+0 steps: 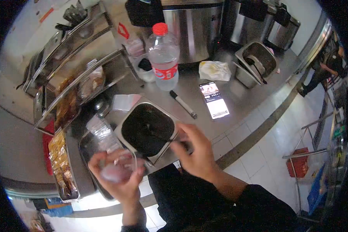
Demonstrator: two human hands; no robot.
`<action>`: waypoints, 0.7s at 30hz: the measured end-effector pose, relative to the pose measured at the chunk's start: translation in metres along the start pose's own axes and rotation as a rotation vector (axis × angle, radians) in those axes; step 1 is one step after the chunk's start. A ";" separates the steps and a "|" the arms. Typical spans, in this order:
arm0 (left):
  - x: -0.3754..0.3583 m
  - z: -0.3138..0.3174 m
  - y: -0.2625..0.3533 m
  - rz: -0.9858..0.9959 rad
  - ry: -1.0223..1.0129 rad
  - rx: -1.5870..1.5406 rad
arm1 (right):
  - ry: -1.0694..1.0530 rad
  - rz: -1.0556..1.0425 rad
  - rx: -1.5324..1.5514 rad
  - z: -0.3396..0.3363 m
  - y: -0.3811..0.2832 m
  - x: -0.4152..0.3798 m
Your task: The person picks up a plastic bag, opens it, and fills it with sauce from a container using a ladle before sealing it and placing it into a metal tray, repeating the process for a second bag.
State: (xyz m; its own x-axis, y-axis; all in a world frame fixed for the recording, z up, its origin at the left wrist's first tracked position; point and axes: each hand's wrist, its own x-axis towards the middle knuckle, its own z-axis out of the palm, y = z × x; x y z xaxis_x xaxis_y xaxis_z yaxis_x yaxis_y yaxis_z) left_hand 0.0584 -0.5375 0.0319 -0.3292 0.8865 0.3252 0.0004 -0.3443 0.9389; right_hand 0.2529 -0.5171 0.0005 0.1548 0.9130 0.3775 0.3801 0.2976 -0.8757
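My left hand [121,179] is curled around a small clear plastic bag [118,170] that looks pinkish and has its mouth spread; what is inside is too blurred to tell. To its upper right stands a rectangular metal container [121,135] with very dark contents [145,127]. A spoon [158,137] lies in it, its bowl hidden and its thin handle slanting over the near right rim. My right hand [197,152] is at that rim, thumb and fingers pinched around the handle's end. Left of the container, a stack of clear plastic bags [102,133] rests on a metal tray [85,149].
Behind the container stand a red-capped bottle [164,58], a marker [183,104] and a lit phone [214,99]. A crumpled tissue [214,71] and another metal container [255,63] sit farther right. Packets [62,162] and a rack [73,96] line the left. A person [326,67] is at far right.
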 end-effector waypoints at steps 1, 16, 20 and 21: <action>-0.007 0.002 0.003 -0.027 -0.036 -0.034 | 0.047 -0.210 -0.288 -0.003 -0.008 0.003; -0.042 0.022 0.001 -0.259 -0.381 0.061 | -0.253 -0.221 0.345 -0.047 -0.011 -0.025; -0.035 0.012 0.006 -0.139 -0.499 0.256 | -0.287 -0.222 0.408 -0.042 -0.009 -0.028; -0.032 0.011 0.008 -0.045 -0.536 0.331 | -0.328 -0.213 0.395 -0.042 -0.009 -0.028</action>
State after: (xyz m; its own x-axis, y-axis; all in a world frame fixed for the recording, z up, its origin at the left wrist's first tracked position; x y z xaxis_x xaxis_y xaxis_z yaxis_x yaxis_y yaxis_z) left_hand 0.0790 -0.5655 0.0302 0.1831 0.9592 0.2152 0.3176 -0.2649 0.9105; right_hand 0.2837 -0.5568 0.0105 -0.2039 0.8414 0.5005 -0.0085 0.5097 -0.8603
